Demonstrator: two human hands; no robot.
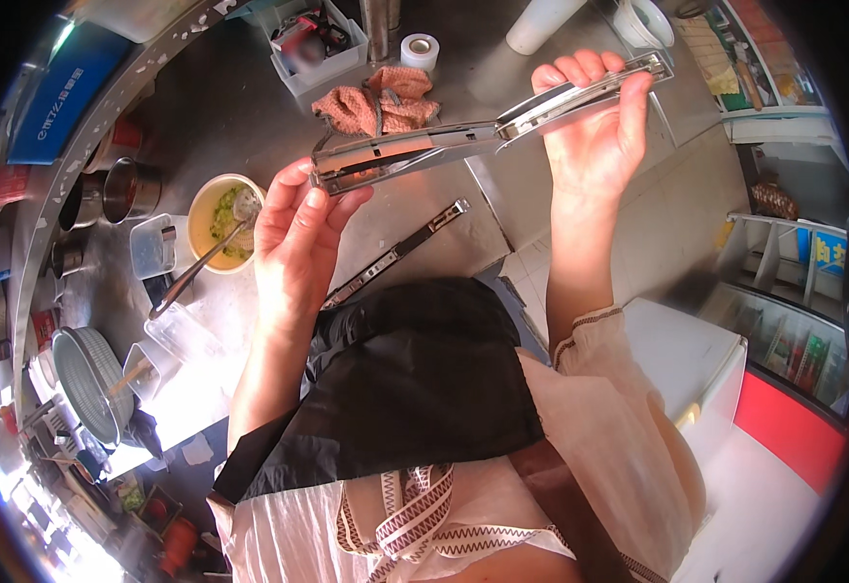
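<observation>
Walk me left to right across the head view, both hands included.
Round grey-green mesh basket → round cream-coloured bowl → the person's left hand → white ring-shaped roll → the person's right hand → flat bright-red panel.

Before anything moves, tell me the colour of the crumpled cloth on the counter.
The cloth is salmon-orange with dark edges, best seen in the head view.

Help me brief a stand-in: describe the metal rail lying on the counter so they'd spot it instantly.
Find the metal counter, then the black apron at its near edge. Beyond the apron, right of the yellow bowl, a slim silver-and-dark rail lies slantwise. Unlike the raised rail in the left hand and right hand, it rests on the counter.
</observation>
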